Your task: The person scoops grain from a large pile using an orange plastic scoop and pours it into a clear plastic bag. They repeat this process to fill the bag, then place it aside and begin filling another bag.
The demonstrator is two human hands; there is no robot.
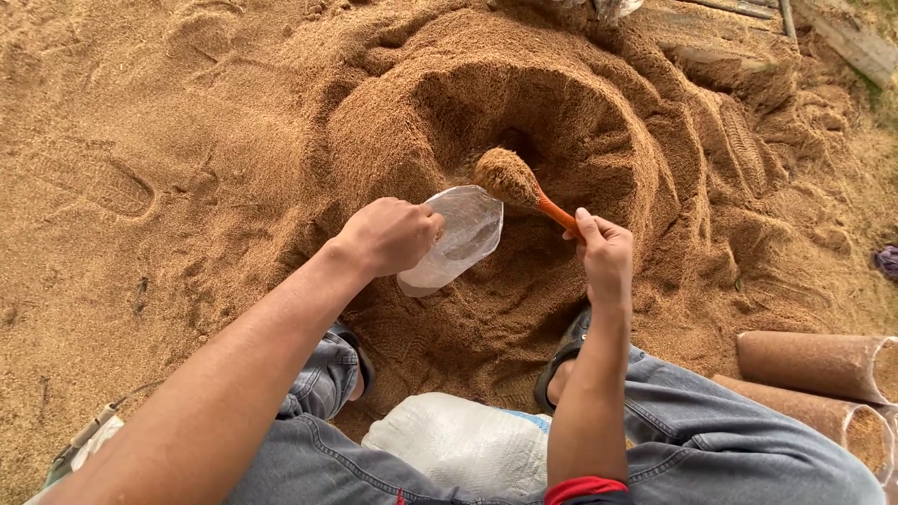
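My left hand grips the mouth of a clear plastic bag, held open over a hollowed pile of brown sawdust. My right hand holds the orange handle of a scoop heaped with sawdust. The scoop's heaped end sits just above and to the right of the bag's opening.
Two filled clear bags of sawdust lie at the right. A white sack rests between my knees in jeans. My sandalled foot stands in the sawdust. Loose sawdust with footprints covers the ground at left; wooden boards lie at top right.
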